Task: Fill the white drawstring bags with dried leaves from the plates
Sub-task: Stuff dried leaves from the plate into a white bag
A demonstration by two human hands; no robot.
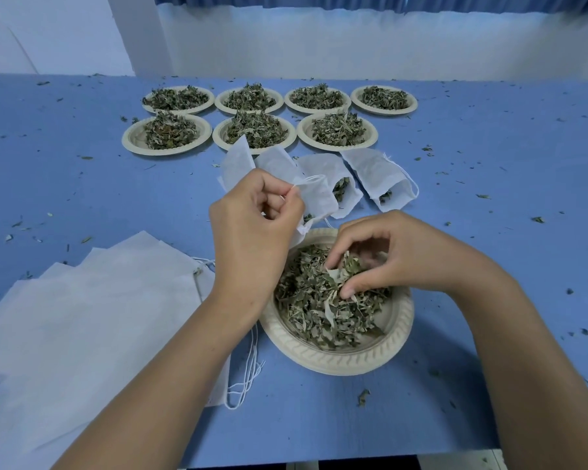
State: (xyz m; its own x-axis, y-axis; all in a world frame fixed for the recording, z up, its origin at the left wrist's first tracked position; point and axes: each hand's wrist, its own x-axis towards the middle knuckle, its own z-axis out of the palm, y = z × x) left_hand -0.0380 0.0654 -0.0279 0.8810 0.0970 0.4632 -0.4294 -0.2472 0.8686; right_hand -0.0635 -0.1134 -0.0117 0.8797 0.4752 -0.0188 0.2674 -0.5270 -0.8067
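Note:
A cream paper plate (pixel 347 359) heaped with dried green leaves (pixel 323 310) sits near the table's front edge. My right hand (pixel 398 256) digs into the pile, its curled fingers pinching a tuft of leaves. My left hand (pixel 252 225) hovers just left of the plate and grips the mouth of a white drawstring bag (pixel 316 195), whose cord loops over my fingers. Behind it lie filled bags (pixel 377 178) with leaves showing at their open mouths.
Several more plates of dried leaves (pixel 258 130) stand in two rows at the back. A stack of flat white bags (pixel 82 317) with loose cords lies at the front left. Leaf crumbs dot the blue table (pixel 489 164).

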